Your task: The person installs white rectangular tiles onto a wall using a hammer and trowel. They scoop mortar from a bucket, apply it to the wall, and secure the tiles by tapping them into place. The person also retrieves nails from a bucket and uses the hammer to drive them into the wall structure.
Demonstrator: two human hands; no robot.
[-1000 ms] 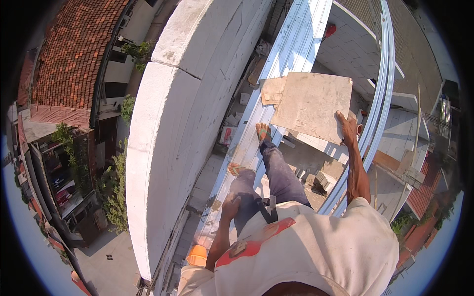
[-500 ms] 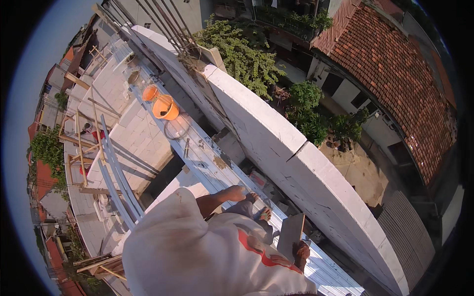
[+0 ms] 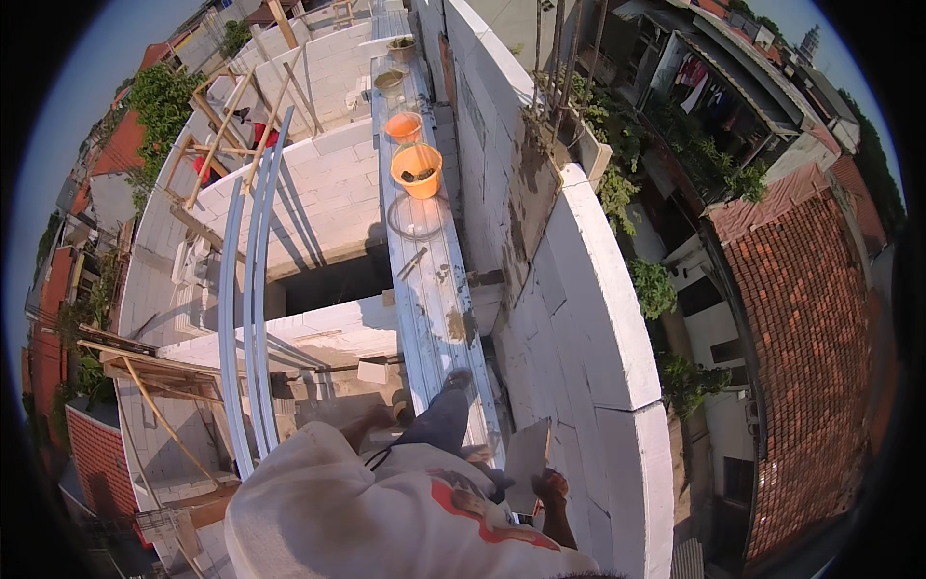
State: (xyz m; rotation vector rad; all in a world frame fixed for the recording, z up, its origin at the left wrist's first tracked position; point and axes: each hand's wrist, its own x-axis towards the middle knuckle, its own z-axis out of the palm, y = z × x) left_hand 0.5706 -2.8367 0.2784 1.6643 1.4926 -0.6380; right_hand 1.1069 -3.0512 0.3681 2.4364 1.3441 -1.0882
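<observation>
- Where the person stands, a long pale plank (image 3: 429, 289) forms a narrow walkway high on a building under construction, running from the lower middle of the view toward its top edge beside a white block wall (image 3: 579, 328).
- Below the plank's left edge lie unfinished white masonry walls, an open dark void, timber props (image 3: 217, 145) and long curved white strips (image 3: 246, 318); beyond the wall are trees and a red tiled roof (image 3: 801, 318), far beneath.
- On the plank's far half stand two orange buckets: the nearer one (image 3: 417, 170) holds a small amount of dark material, and the contents of the farther one (image 3: 403, 125) cannot be told.
- A clear round basin (image 3: 415, 216) rests just this side of the nearer bucket, and more vessels (image 3: 391, 81) sit toward the plank's far end.
- A small dark tool (image 3: 413, 262) lies aslant on the plank, between the basin and the person's foot (image 3: 455, 380).
- The right hand (image 3: 552, 487) is closed on the lower edge of a flat grey board (image 3: 528, 458), which stands on edge by the near end of the wall, its long axis roughly parallel to the plank and its top pointing away from the person.
- The left hand (image 3: 371, 421) is blurred beside the knee; how far it is open cannot be told.
</observation>
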